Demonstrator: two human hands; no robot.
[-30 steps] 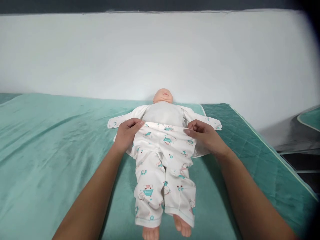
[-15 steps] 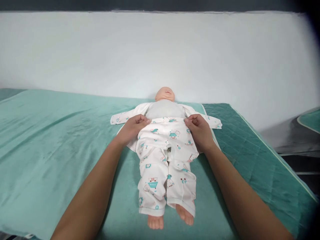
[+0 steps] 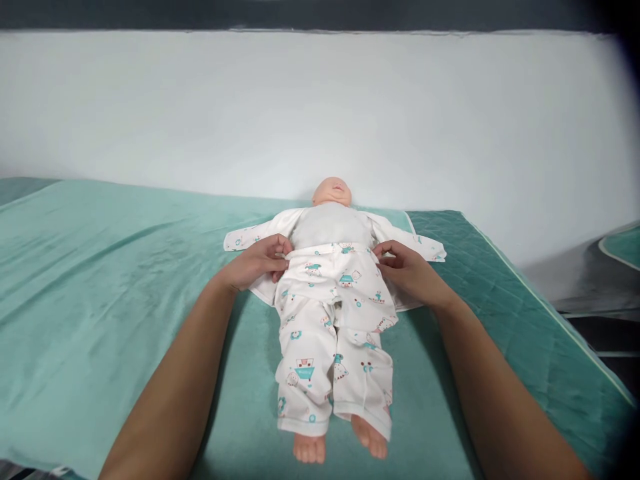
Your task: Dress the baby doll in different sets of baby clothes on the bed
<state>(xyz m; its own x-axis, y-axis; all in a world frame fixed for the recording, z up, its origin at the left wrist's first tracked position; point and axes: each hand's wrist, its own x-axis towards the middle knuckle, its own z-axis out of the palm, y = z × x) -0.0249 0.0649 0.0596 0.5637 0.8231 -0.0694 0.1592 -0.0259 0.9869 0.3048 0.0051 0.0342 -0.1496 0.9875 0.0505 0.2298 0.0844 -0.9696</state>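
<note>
A baby doll point(image 3: 333, 192) lies on its back, head toward the wall, bare feet toward me. White printed pants point(image 3: 345, 283) cover its legs, with the waistband across its belly. Under its back and along its arms lies a white printed top point(image 3: 285, 220), spread apart at the front so the pale torso shows. At the waistband's left end is my left hand point(image 3: 260, 262), thumb and fingers apart beside the cloth. My right hand point(image 3: 405, 270) is at the opposite end, fingers bent and parted, fingertips touching the waistband edge.
A light green sheet point(image 3: 125, 300) lies under the doll and spreads to the left. To the right is a darker green quilted mat point(image 3: 500, 320) with a pale edge. The white wall point(image 3: 320, 107) rises behind the head.
Both hands have loosened their pinch on the waistband and shifted outward to its sides. The waistband lies flatter and straighter across the belly.
</note>
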